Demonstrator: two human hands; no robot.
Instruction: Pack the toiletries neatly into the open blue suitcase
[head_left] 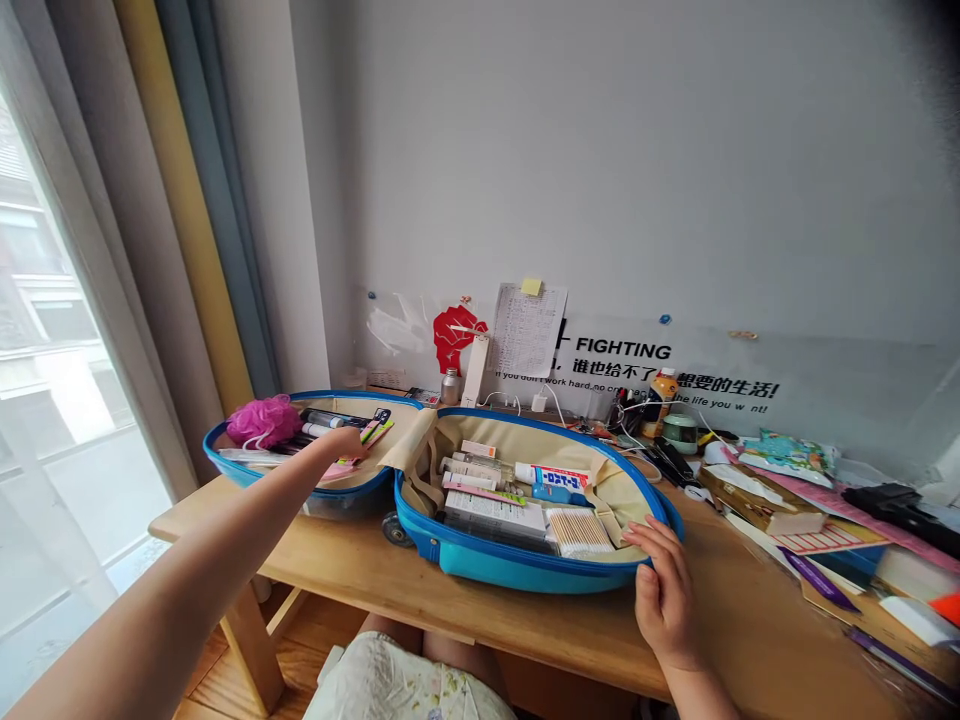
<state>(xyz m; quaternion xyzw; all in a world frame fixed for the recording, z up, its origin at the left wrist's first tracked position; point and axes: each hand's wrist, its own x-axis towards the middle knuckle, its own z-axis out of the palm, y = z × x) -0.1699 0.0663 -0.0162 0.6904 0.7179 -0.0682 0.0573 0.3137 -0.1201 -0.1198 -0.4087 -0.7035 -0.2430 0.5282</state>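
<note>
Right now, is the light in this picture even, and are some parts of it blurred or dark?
In the head view, light is uneven: the window glares, partly washed out. Same head view: the top-right corner is dark, the table smeared at lower right, but the suitcase fairly clear.

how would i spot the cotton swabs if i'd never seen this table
On the table lies an open blue suitcase; look in its right half, where the right hand rests. Along the near edge, the cotton swabs lie right of a white box. Unlike that box and the toothpaste behind, they show as a row of thin, pale sticks packed side by side.
</note>
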